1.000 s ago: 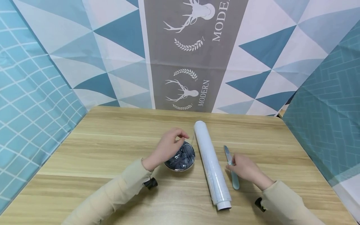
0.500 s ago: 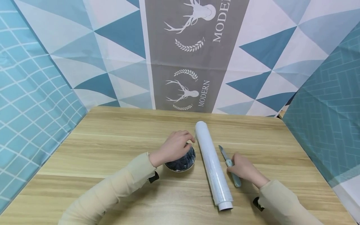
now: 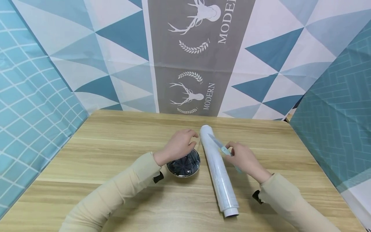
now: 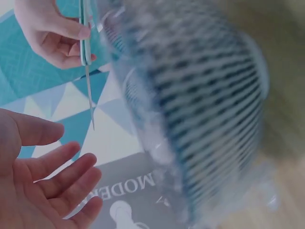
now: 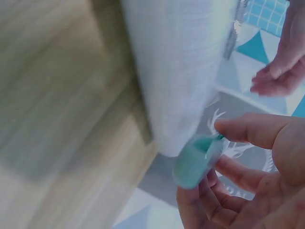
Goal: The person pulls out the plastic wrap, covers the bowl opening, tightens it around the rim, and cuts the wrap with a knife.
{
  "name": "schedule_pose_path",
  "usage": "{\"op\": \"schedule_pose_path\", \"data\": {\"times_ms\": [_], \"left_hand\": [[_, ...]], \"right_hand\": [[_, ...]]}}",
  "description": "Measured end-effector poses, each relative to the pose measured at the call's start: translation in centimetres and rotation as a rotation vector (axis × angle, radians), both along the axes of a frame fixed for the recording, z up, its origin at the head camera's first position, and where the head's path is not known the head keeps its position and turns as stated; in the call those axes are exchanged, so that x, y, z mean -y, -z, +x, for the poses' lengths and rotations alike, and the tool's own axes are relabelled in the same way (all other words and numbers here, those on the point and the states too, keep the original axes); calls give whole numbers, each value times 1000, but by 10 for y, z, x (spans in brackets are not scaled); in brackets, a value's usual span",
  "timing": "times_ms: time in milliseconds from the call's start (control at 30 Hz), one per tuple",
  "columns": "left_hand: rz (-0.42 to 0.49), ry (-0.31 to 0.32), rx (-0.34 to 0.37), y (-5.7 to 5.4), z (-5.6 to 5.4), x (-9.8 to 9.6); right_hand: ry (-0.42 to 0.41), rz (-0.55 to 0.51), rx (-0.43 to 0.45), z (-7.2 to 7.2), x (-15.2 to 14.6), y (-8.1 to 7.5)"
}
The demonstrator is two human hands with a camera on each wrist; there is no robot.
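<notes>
My right hand [image 3: 246, 158] grips a small knife by its pale green handle [image 3: 225, 150], and the blade [image 3: 214, 140] overlaps the upper part of a white roll of cling film [image 3: 217, 170] in the head view. The right wrist view has the handle end [image 5: 193, 164] between thumb and fingers. Over the back of a dark bowl [image 3: 185, 167] hovers my left hand [image 3: 179, 145], fingers loosely bent with nothing between them. In the left wrist view the bowl's striped outside [image 4: 205, 105] shows, with clear film [image 4: 147, 124] across its mouth and hanging at its side.
The wooden table [image 3: 121, 138] bears the bowl and, right of it, the roll lying lengthwise. A patterned cloth [image 3: 185, 58] hangs behind the table. Blue tile-pattern sheets stand at the left [image 3: 32, 96] and right [image 3: 342, 103] edges.
My right hand has picked the knife up and carried it leftward and away from me, over the roll. The left hand has shifted slightly to the right above the bowl.
</notes>
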State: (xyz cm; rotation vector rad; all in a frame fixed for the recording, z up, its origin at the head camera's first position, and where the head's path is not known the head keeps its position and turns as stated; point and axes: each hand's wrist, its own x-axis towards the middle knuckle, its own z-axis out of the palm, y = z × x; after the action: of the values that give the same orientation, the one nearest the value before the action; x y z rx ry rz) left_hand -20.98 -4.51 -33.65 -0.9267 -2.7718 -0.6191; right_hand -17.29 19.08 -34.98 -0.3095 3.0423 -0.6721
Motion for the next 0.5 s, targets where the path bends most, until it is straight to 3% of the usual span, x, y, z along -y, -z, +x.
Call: {"op": "schedule_pose_path", "data": {"times_ms": [233, 500], "left_hand": [[91, -54, 46, -13, -11, 2], [192, -79, 114, -7, -15, 5]], "right_hand": [[-28, 54, -99, -2, 18, -16], [-85, 71, -165, -4, 31, -23]]}}
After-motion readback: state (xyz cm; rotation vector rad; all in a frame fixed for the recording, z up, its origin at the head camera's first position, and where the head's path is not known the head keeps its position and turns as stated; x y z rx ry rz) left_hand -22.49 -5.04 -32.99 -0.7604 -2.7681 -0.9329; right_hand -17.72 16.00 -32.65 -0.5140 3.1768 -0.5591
